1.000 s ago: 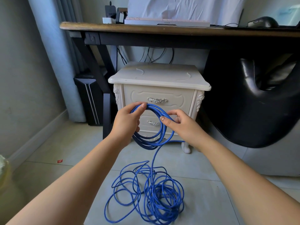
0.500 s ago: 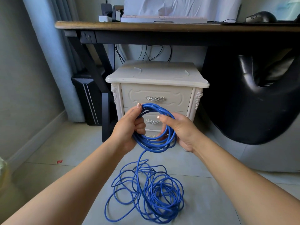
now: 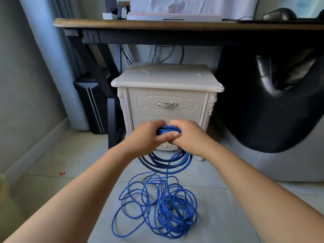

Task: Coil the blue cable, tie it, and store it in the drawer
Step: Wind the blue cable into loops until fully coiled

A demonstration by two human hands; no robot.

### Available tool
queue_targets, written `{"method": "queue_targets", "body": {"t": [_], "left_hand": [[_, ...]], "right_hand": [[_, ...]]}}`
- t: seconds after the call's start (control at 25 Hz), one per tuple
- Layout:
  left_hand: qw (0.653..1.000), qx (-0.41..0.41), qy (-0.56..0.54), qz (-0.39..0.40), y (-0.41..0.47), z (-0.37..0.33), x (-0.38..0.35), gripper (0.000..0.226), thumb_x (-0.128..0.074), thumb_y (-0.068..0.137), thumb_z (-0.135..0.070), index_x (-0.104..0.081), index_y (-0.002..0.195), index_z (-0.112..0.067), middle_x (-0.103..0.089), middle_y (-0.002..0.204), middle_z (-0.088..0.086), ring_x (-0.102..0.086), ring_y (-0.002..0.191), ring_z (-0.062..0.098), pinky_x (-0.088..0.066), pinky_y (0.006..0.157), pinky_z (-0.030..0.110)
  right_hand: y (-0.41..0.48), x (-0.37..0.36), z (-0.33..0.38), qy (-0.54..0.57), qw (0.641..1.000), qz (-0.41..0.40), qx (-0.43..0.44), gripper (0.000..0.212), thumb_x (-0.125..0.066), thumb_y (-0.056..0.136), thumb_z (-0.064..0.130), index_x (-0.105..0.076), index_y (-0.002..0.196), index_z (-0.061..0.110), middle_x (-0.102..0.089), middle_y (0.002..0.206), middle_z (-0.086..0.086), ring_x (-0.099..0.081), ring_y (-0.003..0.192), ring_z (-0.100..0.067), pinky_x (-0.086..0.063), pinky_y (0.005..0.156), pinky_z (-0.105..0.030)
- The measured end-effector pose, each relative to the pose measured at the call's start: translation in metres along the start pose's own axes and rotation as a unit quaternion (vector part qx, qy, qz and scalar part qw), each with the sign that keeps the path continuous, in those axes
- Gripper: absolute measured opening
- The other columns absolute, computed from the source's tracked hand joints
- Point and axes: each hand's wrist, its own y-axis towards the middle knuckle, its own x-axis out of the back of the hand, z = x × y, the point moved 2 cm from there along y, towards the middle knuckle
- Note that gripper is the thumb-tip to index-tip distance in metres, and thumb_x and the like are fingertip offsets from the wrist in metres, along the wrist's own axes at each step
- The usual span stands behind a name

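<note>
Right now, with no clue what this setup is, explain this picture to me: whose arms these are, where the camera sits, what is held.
No machine here: the arms belong to a person wearing a wide-angle camera on the head, so the single view looks forward and down at their own hands. The left hand and right hand meet in front of a white nightstand, both gripping a bundle of loops of the blue cable. The loops hang below the hands, and the rest lies in a loose pile on the tiled floor. A wooden desk stands above and behind the nightstand, whose top drawer is closed.
</note>
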Motion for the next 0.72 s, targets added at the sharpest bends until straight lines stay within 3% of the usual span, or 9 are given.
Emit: {"method": "queue_targets", "body": {"t": [0.08, 0.16, 0.32, 0.56, 0.72], "left_hand": [[1.0, -0.017, 0.01, -0.023, 0.002, -0.001, 0.001, 0.038, -0.058, 0.092, -0.046, -0.058, 0.072, -0.014, -0.044, 0.055, -0.004, -0.04, 0.05, 0.005, -0.032, 0.05, 0.019], [0.995, 0.01, -0.056, -0.077, 0.002, 0.003, 0.008, 0.038, -0.054, 0.095, -0.045, -0.053, 0.064, -0.022, -0.039, 0.05, -0.008, -0.037, 0.047, 0.006, -0.03, 0.049, 0.019], [0.95, 0.12, -0.221, -0.182, 0.004, 0.024, 0.016, 0.041, -0.053, 0.095, -0.05, -0.055, 0.067, -0.02, -0.039, 0.051, -0.008, -0.034, 0.05, 0.015, -0.032, 0.056, 0.035], [0.855, 0.251, -0.358, -0.278, 0.003, 0.022, 0.014, 0.049, -0.051, 0.094, -0.056, -0.052, 0.068, -0.015, -0.037, 0.055, -0.002, -0.032, 0.049, 0.016, -0.033, 0.051, 0.029], [0.79, 0.291, -0.469, -0.266, 0.002, 0.023, 0.002, 0.052, -0.055, 0.091, -0.058, -0.044, 0.062, -0.017, -0.032, 0.043, -0.008, -0.029, 0.038, 0.012, -0.029, 0.048, 0.028]], "right_hand": [[0.001, 0.001, 0.0, 0.021, 0.999, -0.025, -0.009, 0.017, -0.066, 0.076, 0.015, -0.051, 0.071, 0.018, -0.06, 0.065, -0.002, -0.068, 0.061, -0.021, -0.049, 0.054, -0.027], [0.002, 0.007, -0.004, 0.048, 0.998, -0.02, -0.04, 0.015, -0.072, 0.077, 0.025, -0.059, 0.08, 0.018, -0.069, 0.073, -0.004, -0.071, 0.069, -0.021, -0.057, 0.063, -0.032], [-0.01, 0.005, -0.01, 0.192, 0.966, 0.096, -0.143, 0.024, -0.072, 0.084, 0.04, -0.062, 0.101, 0.025, -0.074, 0.094, -0.001, -0.075, 0.077, -0.021, -0.061, 0.064, -0.037], [-0.007, -0.013, -0.003, 0.365, 0.918, 0.047, -0.144, 0.039, -0.079, 0.078, 0.026, -0.061, 0.112, 0.022, -0.071, 0.111, -0.005, -0.069, 0.103, -0.026, -0.059, 0.079, -0.054], [-0.005, -0.029, 0.003, 0.477, 0.864, 0.0, -0.158, 0.024, -0.068, 0.084, 0.004, -0.059, 0.105, 0.013, -0.074, 0.092, -0.014, -0.072, 0.091, -0.032, -0.055, 0.086, -0.056]]}}
